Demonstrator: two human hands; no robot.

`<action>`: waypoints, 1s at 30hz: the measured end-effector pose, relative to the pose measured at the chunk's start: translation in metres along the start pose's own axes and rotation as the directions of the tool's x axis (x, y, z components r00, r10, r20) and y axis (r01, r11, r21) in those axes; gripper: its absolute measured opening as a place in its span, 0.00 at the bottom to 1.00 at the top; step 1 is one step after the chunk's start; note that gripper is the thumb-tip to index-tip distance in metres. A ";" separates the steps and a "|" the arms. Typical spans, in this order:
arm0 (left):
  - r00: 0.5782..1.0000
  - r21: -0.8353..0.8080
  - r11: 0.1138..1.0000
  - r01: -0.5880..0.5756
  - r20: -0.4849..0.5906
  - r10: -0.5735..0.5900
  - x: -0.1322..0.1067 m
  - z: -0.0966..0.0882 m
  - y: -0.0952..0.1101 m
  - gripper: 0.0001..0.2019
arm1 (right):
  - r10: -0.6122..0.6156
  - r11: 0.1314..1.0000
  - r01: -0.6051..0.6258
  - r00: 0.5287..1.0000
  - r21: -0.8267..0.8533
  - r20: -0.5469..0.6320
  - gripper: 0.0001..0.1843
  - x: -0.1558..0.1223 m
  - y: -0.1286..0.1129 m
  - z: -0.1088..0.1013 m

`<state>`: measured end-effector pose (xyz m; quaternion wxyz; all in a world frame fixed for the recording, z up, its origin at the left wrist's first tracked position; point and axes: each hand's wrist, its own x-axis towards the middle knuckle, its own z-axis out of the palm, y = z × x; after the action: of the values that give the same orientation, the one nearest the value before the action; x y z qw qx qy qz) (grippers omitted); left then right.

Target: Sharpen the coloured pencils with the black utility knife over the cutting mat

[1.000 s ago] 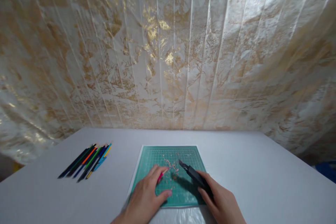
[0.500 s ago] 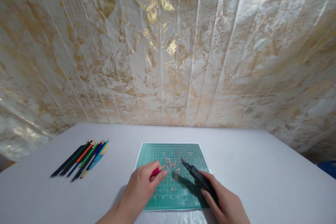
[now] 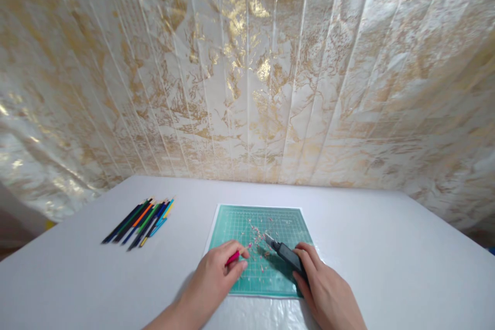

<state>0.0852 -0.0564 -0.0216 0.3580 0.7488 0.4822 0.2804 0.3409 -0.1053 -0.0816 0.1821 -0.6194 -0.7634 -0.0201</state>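
Observation:
My left hand [image 3: 220,273] is closed around a pink colored pencil [image 3: 232,258], whose tip end points right over the green cutting mat [image 3: 235,221]. The rest of the pencil is hidden in my fingers. In my right hand [image 3: 325,289] is a black utility knife [image 3: 288,254], its blade [image 3: 268,238] out and aimed up and to the left. The blade is apart from the pencil. Scattered pink and wood-colored shavings [image 3: 257,232] lie on the mat between my two hands.
To the left, a row of several colored pencils [image 3: 139,224] lies side by side on the white table [image 3: 178,240]. A white and gold patterned sheet [image 3: 247,87] hangs behind the table's far edge.
The view has shifted a little, so the mat and pencils appear further right and higher. The knife has come slightly nearer the left hand. Both hands keep their hold.

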 end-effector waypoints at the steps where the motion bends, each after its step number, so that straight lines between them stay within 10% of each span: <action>1: 1.000 0.008 1.000 -0.011 -0.011 0.011 0.000 -0.001 -0.001 0.10 | 0.004 1.000 -0.004 1.000 -0.016 0.005 0.14 0.002 -0.001 0.000; 5: 0.995 0.047 0.998 -0.033 -0.091 0.037 0.004 -0.006 -0.007 0.22 | 0.024 0.998 -0.023 1.000 -0.056 0.015 0.14 0.008 -0.005 -0.001; 14: 0.971 -0.012 1.000 0.023 -0.240 -0.025 0.024 -0.042 -0.008 0.15 | -0.030 0.997 0.025 0.997 -0.077 -0.069 0.12 -0.007 0.002 0.017; 22: 0.990 -0.022 1.000 0.005 -0.142 -0.008 0.028 -0.052 0.002 0.15 | 0.004 0.997 0.000 0.998 0.077 -0.056 0.12 -0.003 -0.002 0.010; 30: 0.961 0.210 0.971 0.115 -0.271 -0.055 -0.022 -0.099 -0.045 0.16 | -0.025 1.000 0.024 0.993 -0.012 -0.118 0.20 0.001 0.034 0.007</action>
<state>-0.0219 -0.0382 -0.0012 0.2160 0.7190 0.5858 0.3054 0.3716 -0.0940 -0.0948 0.2237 -0.6088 -0.7586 -0.0630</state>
